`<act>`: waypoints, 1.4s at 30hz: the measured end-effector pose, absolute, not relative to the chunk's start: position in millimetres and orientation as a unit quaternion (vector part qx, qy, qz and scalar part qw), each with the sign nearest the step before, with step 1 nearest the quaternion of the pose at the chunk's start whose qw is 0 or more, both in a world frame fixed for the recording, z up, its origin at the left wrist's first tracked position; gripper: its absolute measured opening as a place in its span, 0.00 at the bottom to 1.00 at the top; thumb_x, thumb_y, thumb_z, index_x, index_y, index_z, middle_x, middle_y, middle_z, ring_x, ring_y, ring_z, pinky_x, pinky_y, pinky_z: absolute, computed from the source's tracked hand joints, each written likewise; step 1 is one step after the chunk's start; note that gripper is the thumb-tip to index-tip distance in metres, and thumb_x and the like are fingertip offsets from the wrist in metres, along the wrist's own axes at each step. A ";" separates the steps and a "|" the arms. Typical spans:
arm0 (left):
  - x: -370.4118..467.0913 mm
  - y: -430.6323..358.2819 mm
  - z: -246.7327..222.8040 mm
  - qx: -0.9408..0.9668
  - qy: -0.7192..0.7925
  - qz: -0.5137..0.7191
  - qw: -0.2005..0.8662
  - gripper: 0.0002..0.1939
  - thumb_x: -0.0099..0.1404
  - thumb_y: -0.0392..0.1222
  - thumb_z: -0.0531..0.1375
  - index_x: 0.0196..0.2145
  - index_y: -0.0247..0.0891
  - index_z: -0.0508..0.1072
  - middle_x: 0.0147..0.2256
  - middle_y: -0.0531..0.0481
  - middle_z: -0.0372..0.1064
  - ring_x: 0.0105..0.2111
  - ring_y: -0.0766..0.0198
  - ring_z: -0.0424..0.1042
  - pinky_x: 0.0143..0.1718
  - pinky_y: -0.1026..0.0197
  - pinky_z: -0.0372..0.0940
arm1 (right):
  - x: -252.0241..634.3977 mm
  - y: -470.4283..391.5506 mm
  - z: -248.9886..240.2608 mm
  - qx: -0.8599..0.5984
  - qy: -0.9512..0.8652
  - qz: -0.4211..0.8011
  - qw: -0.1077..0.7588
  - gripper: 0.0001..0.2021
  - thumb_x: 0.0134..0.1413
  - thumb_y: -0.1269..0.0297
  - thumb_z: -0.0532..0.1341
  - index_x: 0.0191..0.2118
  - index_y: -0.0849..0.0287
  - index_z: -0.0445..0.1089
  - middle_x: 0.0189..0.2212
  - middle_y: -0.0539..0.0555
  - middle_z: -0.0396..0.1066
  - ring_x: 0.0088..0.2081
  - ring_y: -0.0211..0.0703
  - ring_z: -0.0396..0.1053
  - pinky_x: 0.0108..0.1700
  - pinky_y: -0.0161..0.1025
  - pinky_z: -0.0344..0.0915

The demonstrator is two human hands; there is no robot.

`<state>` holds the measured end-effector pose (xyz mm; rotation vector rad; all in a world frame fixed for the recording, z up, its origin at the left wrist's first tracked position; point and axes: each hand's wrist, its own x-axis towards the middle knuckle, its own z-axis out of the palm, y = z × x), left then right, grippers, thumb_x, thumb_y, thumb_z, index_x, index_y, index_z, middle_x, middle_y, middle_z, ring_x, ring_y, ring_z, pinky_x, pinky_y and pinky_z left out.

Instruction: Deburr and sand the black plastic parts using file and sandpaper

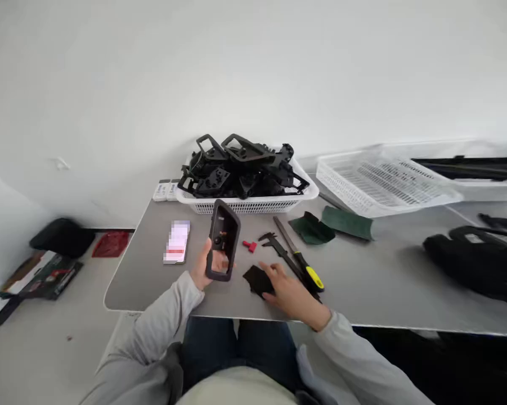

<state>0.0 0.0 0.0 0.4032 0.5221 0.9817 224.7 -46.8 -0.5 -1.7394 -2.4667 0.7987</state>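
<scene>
Left grip (201,266) clasps the black frame (233,244) by its left side above the near worktop (130,281); such one-sided hold could let it twist. Right grip (289,289) touches a dark sheet (256,280), whether pinching I can't tell.

Passage: open grey tabletop (380,275) lies between yellow-handled file (299,254) and black item (468,267) at right. Obstacles: file and caliper (281,250) lie beside right hand (290,289); heaped white basket (253,207) blocks far side.
</scene>
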 end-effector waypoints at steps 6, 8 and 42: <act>6.6 25.5 4.1 0.178 0.244 0.489 0.818 0.28 0.61 0.62 0.52 0.39 0.31 0.73 0.29 0.42 0.74 0.32 0.54 0.75 0.36 0.52 0.69 | 189.8 -11.7 -22.7 -0.562 -0.778 0.259 0.102 0.26 0.55 0.71 0.55 0.60 0.64 0.55 0.53 0.68 0.56 0.43 0.51 0.69 0.47 0.48 0.64; 7.5 29.6 4.3 0.180 0.238 0.500 0.813 0.26 0.63 0.59 0.51 0.37 0.31 0.73 0.29 0.42 0.74 0.32 0.54 0.75 0.34 0.53 0.69 | 173.8 7.1 -26.4 -0.558 -0.774 0.246 0.170 0.24 0.55 0.73 0.54 0.59 0.64 0.56 0.56 0.69 0.54 0.48 0.52 0.67 0.49 0.49 0.64; 6.1 32.0 -15.1 0.141 0.325 0.491 0.796 0.25 0.65 0.55 0.49 0.36 0.30 0.75 0.28 0.41 0.74 0.26 0.58 0.72 0.29 0.57 0.66 | 237.9 32.9 8.0 -0.555 -0.719 0.263 0.326 0.20 0.57 0.56 0.52 0.52 0.60 0.65 0.33 0.54 0.71 0.30 0.41 0.68 0.33 0.37 0.64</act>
